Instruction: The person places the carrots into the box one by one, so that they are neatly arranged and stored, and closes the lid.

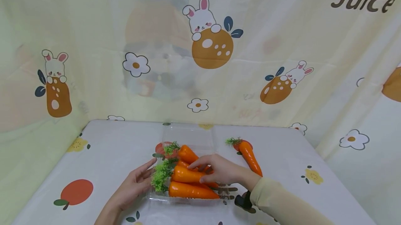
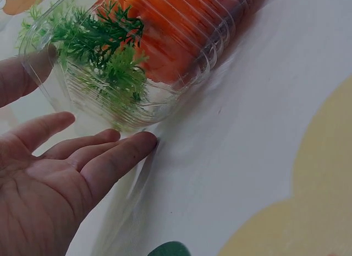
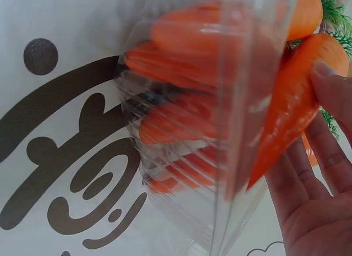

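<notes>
A clear plastic box (image 1: 178,200) in the head view holds several orange toy carrots (image 1: 194,191) with frilly green tops (image 1: 160,175) pointing left. Over the box, my right hand (image 1: 220,171) holds one carrot (image 3: 300,93); in the right wrist view its thumb presses one side and the fingers lie along the other. My left hand (image 1: 134,186) is at the box's left side, fingers extended. In the left wrist view, the fingertips (image 2: 144,141) of that hand sit right at the ridged clear wall, beside the green tops.
Another carrot (image 1: 249,156) lies on the cloth to the right of the box. The box's clear lid (image 1: 189,134) is folded back behind it. A printed cloth (image 1: 119,148) covers the table, and a rabbit-print curtain (image 1: 163,26) hangs along the back and sides.
</notes>
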Action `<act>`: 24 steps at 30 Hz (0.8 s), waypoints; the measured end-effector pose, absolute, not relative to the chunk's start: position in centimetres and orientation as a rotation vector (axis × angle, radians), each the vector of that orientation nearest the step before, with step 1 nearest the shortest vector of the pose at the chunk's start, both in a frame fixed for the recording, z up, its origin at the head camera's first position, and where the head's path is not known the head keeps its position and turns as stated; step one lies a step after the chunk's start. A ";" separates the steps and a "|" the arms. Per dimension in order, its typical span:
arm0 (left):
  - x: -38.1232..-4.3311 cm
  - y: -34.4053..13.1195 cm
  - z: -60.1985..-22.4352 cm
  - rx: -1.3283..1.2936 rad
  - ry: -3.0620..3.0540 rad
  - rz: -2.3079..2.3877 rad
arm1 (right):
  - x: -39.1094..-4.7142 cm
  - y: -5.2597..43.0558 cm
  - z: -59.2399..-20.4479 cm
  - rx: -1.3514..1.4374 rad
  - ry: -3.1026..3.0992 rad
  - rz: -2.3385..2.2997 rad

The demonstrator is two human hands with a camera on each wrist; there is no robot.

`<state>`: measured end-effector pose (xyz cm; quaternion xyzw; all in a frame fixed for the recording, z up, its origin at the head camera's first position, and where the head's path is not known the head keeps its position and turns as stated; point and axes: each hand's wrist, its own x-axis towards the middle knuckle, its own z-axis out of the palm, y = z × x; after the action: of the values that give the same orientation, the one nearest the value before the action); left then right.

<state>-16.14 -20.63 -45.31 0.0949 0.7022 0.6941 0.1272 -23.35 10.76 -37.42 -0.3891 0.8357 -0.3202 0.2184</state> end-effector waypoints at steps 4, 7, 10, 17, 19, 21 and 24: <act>-16.2 -20.5 -45.2 0.264 2.040 2.021 | -23.5 10.6 -37.6 -1.045 2.318 -0.862; -16.3 -20.5 -45.2 0.264 2.036 2.020 | -23.6 10.5 -37.7 -1.026 2.321 -0.850; -16.2 -20.5 -45.3 0.281 2.035 2.021 | -23.6 10.4 -37.8 -1.019 2.318 -0.845; -16.2 -20.5 -45.3 0.301 2.036 2.027 | -23.7 10.3 -37.8 -1.038 2.324 -0.816; -16.3 -20.6 -45.3 0.295 2.039 2.024 | -23.7 10.4 -37.9 -1.041 2.325 -0.813; -16.3 -20.6 -45.3 0.280 2.039 2.021 | -23.7 10.4 -37.8 -1.035 2.325 -0.813; -16.2 -20.7 -45.3 0.287 2.036 2.021 | -23.7 10.6 -37.8 -1.023 2.322 -0.821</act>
<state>-16.25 -20.68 -45.29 0.0986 0.7003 0.6952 0.1289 -23.73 10.58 -37.76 -0.3727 0.8463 -0.2992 0.2352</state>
